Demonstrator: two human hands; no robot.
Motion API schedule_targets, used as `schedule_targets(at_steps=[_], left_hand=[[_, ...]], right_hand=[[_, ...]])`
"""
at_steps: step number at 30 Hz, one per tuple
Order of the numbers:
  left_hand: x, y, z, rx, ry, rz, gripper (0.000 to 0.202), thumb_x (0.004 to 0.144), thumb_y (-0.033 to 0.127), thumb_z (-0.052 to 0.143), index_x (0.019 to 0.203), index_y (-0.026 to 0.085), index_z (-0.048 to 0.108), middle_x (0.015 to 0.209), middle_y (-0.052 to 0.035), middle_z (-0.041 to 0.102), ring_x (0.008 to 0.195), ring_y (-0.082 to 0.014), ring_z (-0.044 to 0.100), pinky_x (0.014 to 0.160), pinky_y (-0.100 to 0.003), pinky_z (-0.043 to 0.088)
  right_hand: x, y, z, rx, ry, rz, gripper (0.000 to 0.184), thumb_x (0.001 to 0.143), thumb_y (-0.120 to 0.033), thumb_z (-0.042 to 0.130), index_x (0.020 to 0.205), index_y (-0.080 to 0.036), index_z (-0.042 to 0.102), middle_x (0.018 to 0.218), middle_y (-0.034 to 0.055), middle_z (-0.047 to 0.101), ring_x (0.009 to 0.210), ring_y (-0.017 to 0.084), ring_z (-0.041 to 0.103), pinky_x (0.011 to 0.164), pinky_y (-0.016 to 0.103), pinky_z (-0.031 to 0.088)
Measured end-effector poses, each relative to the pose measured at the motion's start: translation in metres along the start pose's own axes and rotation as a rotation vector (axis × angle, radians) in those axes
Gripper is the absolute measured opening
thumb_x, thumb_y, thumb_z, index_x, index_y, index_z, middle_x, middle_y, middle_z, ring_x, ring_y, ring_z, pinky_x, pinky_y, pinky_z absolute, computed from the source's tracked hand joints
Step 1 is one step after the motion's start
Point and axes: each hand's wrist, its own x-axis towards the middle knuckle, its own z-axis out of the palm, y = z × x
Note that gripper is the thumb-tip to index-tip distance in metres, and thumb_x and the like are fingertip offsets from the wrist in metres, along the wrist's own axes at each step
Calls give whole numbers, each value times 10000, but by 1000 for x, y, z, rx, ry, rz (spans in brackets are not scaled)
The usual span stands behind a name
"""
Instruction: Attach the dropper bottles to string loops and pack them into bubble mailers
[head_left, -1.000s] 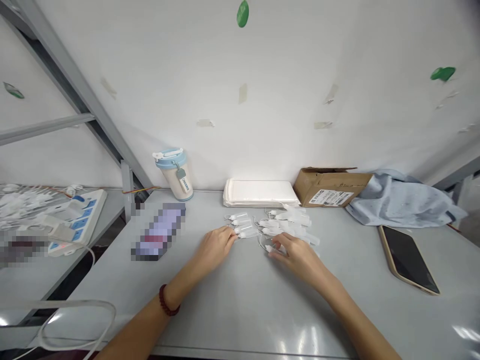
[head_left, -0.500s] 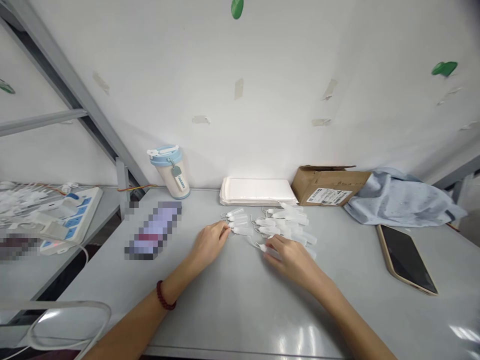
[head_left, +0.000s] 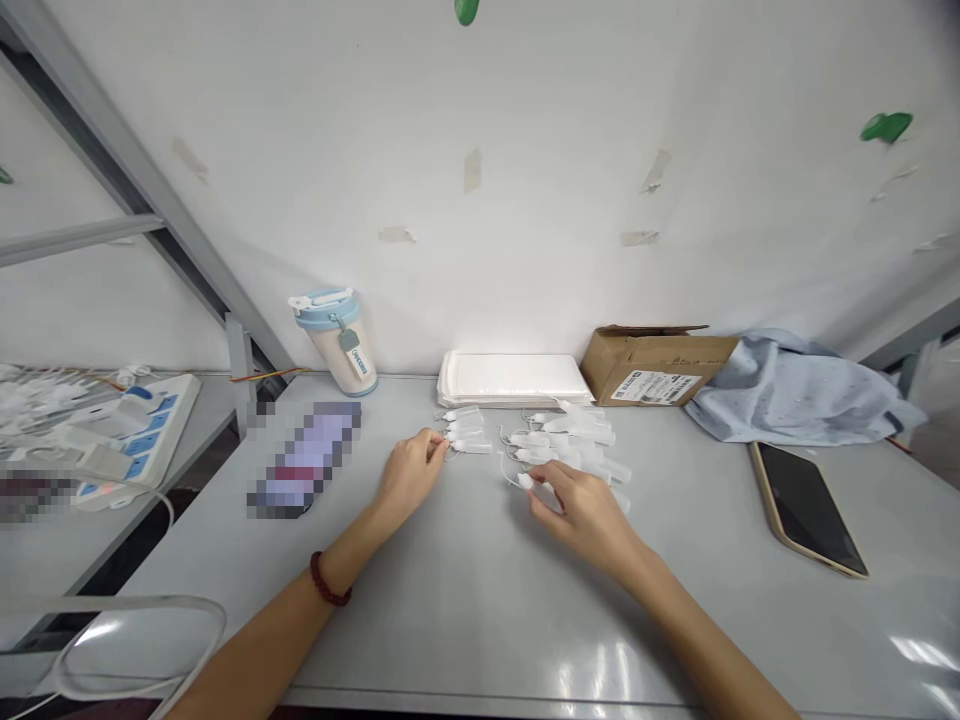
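Small translucent squeeze bottles with white caps and thin curled strings lie on the grey table. A short row of these bottles (head_left: 469, 446) lies just right of my left hand (head_left: 411, 468), whose thumb and forefinger are pinched at the cap end of one. Further right is a larger loose pile of the same bottles (head_left: 574, 430). At the pile's near edge my right hand (head_left: 583, 505) has its thumb and fingers closed around one bottle (head_left: 525, 481). The white cap and string stick out to the left, while the fingers partly cover its body.
Behind the bottles lies a stack of white flat packs (head_left: 517, 378), with an open cardboard box (head_left: 660, 365) and grey-blue cloth (head_left: 802, 390) beside it. A tumbler (head_left: 341, 340) and blurred phone (head_left: 311, 455) are left; another phone (head_left: 810, 510) is right. A white cable (head_left: 142, 604) loops at lower left.
My left fingers have drawn slightly left along the short row. My right hand has shifted its bottle a little, and the cap shows more clearly between the fingertips. The view has tilted slightly.
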Motion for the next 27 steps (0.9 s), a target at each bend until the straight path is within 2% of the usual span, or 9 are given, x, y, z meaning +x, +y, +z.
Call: schedule_targets(at_steps=[5,10,14,18,21,23,27], left_hand=[[2,-2,-2,-16,22,-13,225,861,326,432,890,166,588,646,-16,645,610,-184,588,609,-283,416],[-6,10,-6,-101,16,51,250,871,319,421,1011,168,564,607,26,571,544,-135,524,571,-243,407],[-20,29,-9,-346,-147,138,289,867,316,432,1078,170,566,683,17,562,544,-105,496,527,-207,408],[-30,39,-7,-406,-286,218,343,840,257,469,1165,178,546,847,-15,608,563,-86,507,536,-196,431],[-32,40,-4,-363,-318,266,303,823,220,487,1105,183,590,906,-31,632,619,-99,538,547,-197,431],[-31,40,-3,-336,-330,283,230,830,223,486,1001,184,633,899,-35,642,661,-113,549,563,-202,430],[-30,42,-6,-376,-344,265,205,855,267,468,807,173,644,741,-16,611,623,-116,524,574,-212,423]], right_hand=[[1,-5,1,52,-4,33,191,795,-271,441,865,-181,595,775,30,649,473,102,449,519,245,330],[2,-9,-2,202,-34,180,192,800,-291,442,796,-177,596,626,-8,573,482,101,426,488,227,305],[1,-11,-5,331,-63,172,226,822,-308,428,796,-174,608,620,-11,549,527,112,433,507,231,315],[0,-13,-4,525,-104,160,262,856,-329,400,812,-181,612,716,-3,575,668,138,502,609,243,365],[0,-14,-3,612,-127,191,287,873,-355,389,794,-180,602,688,-15,532,663,127,482,626,241,360],[0,-14,-3,654,-146,218,307,874,-380,391,770,-174,594,661,-19,500,625,116,451,590,236,343],[2,-12,-2,758,-175,261,320,861,-420,407,773,-168,583,620,-19,493,568,108,419,538,235,327]])
